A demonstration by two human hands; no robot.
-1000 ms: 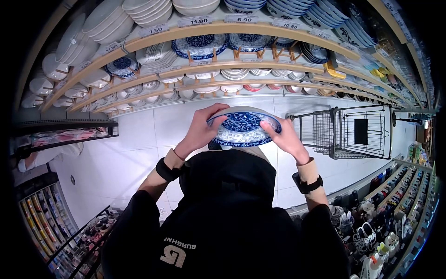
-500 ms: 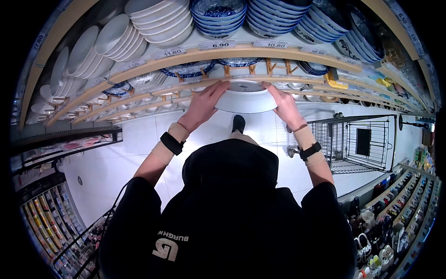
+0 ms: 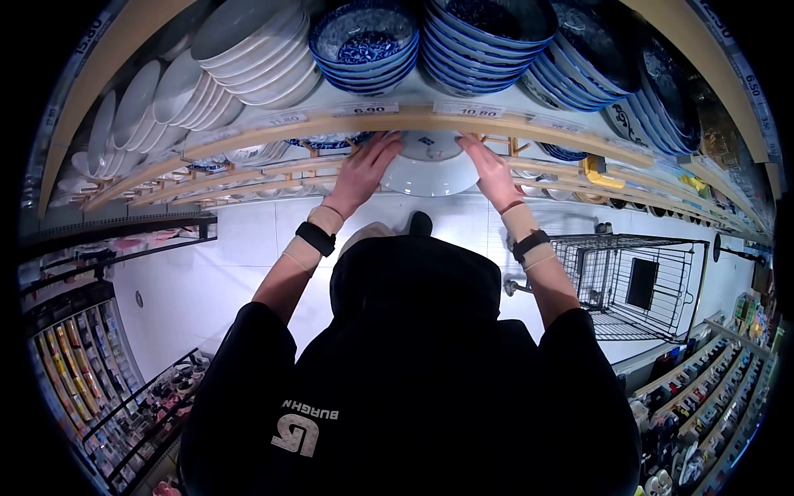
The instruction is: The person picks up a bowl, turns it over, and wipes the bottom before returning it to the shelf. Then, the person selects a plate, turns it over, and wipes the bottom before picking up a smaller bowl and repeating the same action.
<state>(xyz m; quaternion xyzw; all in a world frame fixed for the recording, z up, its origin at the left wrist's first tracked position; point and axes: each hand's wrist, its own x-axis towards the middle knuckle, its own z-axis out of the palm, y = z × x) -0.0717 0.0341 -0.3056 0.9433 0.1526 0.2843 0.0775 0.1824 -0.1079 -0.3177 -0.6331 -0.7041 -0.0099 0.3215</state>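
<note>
Both hands, left hand (image 3: 364, 169) and right hand (image 3: 486, 169), grip an upturned white bowl (image 3: 430, 165) with fingers clasped on its rim, just under the wooden shelf (image 3: 331, 126) edge.

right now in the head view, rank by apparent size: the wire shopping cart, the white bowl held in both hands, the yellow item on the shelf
1. wire shopping cart
2. white bowl, gripped by left hand and right hand
3. yellow item
Distances from the camera differ, so true sizes are unsure.
</note>
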